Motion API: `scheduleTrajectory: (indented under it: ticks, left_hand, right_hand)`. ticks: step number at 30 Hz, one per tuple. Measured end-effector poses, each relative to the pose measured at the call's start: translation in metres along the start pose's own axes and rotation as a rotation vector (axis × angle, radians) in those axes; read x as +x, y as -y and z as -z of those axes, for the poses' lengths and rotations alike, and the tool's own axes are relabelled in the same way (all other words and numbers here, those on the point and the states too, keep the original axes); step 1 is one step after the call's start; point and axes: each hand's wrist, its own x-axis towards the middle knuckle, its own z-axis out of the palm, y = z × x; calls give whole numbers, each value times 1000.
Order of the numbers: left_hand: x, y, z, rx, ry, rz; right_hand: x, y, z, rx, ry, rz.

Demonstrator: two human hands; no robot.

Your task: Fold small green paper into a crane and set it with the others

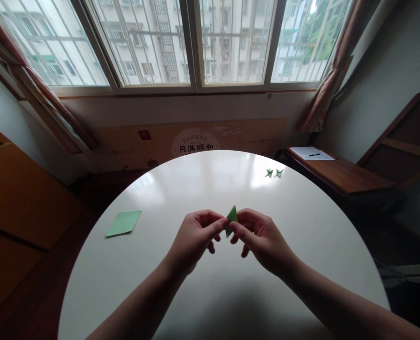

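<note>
Between my two hands is a small piece of folded green origami paper (pixel 232 215), narrow and diamond-shaped, pointed at top and bottom. My left hand (pixel 199 233) pinches its left edge between thumb and index finger. On the other side, my right hand (pixel 261 233) grips the right edge the same way, its thumb in front. The fingertips cover part of the folds. Both hands are raised over the middle of the white round table (pixel 217 293). Two small folded green paper cranes (pixel 274 173) sit side by side toward the far right of the tabletop.
A stack of square green paper (pixel 123 224) lies on the table's left. Beyond the right edge, a wooden side table (pixel 362 172) holds a white sheet (pixel 307 153) and a pen (pixel 315 155). Behind the table are a printed panel (pixel 231 134) and a barred window. An orange-brown cabinet (pixel 15 193) stands left.
</note>
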Motion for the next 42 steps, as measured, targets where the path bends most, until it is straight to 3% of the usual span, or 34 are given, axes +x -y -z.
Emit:
scheduleTrajectory:
  ticks: [5, 13, 16, 20, 26, 34, 42]
  left_hand:
    - [0, 2, 3, 4, -5, -80]
    - [-4, 0, 3, 134, 44, -320]
    - [-4, -2, 6, 96, 101, -288]
    - [-1, -1, 9, -45, 211, -148]
    - [1, 2, 8, -198, 206, -95]
    - [-3, -1, 7, 23, 147, -235]
    - [-2, -2, 5, 18, 154, -159]
  right_hand:
    - [3, 0, 2, 60, -6, -54]
    - [4, -3, 2, 162, 18, -68]
    - [3, -2, 3, 170, 27, -66]
    - [3, 0, 4, 219, 61, -66]
    - [2, -1, 2, 312, 136, -79]
    - [2, -5, 1, 172, 63, -12]
    - [1, -5, 2, 88, 45, 12]
